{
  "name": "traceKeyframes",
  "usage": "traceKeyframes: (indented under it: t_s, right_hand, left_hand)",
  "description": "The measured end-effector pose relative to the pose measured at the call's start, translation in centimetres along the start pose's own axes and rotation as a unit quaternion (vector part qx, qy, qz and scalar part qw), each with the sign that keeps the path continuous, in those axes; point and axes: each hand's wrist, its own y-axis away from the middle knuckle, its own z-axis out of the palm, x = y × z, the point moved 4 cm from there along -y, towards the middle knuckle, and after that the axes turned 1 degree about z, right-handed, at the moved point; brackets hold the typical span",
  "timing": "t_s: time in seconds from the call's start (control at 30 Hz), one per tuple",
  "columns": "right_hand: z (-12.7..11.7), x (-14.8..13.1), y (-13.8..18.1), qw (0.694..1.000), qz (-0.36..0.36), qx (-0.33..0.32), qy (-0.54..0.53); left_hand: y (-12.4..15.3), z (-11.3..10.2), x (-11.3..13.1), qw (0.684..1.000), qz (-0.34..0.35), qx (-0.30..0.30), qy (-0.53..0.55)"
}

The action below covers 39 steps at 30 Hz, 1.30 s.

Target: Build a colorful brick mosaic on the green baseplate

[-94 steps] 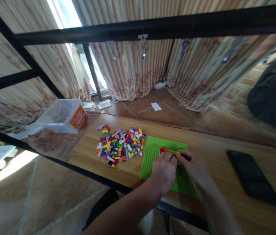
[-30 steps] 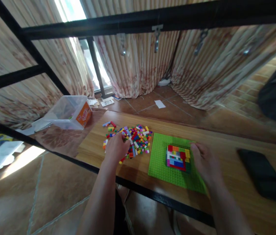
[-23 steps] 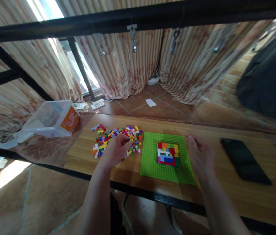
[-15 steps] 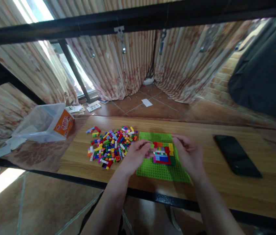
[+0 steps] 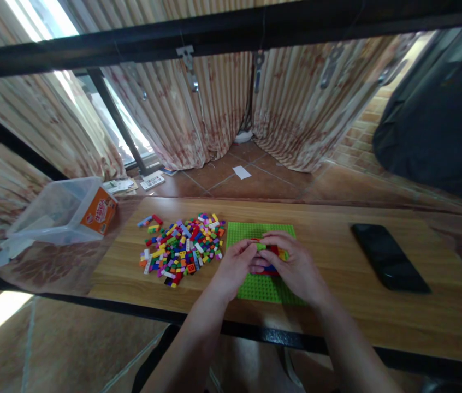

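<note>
A green baseplate [image 5: 242, 232] lies on the wooden table [image 5: 329, 240], with a small multicoloured brick patch [image 5: 271, 250] built on it. Both hands meet over that patch and hide most of it. My left hand [image 5: 235, 266] has its fingers curled, fingertips pinched at the patch's near left edge; a small piece may be between them, too small to name. My right hand [image 5: 294, 267] is curled too, fingertips pressing on the patch's top. A pile of loose coloured bricks [image 5: 179, 248] lies just left of the baseplate.
A black phone [image 5: 386, 256] lies on the table to the right. A clear plastic tub with an orange label [image 5: 67, 210] sits at the far left. A black frame bar [image 5: 231, 33] crosses overhead. Curtains and a tiled floor lie behind.
My left hand went to the loose brick pile, then came back to the baseplate. Both hands have closed in over the brick patch. The camera view has shifted slightly left.
</note>
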Motion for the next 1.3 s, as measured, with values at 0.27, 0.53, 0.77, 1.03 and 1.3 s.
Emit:
traceKeyframes:
  t_s: [0.27, 0.53, 0.77, 1.03, 1.3]
  right_hand:
    - [-2.3, 2.6, -0.3, 0.995, 0.043, 0.060, 0.061]
    - [-0.2, 2.7, 0.1, 0.995, 0.059, -0.013, 0.085]
    - [-0.4, 3.2, -0.1, 0.992, 0.088, 0.036, 0.082]
    - [-1.0, 3.7, -0.3, 0.990, 0.111, 0.074, 0.048]
    - [-0.5, 3.7, -0.5, 0.985, 0.146, 0.081, 0.052]
  left_hand:
    - [-0.3, -1.3, 0.5, 0.992, -0.001, 0.024, -0.126]
    - [-0.3, -1.2, -0.1, 0.979, 0.012, -0.026, -0.201]
    - [-0.3, -1.1, -0.6, 0.966, 0.018, -0.034, -0.257]
    - [-0.2, -0.6, -0.6, 0.965, 0.018, -0.036, -0.260]
    - [-0.4, -0.7, -1.0, 0.952, 0.045, -0.036, -0.300]
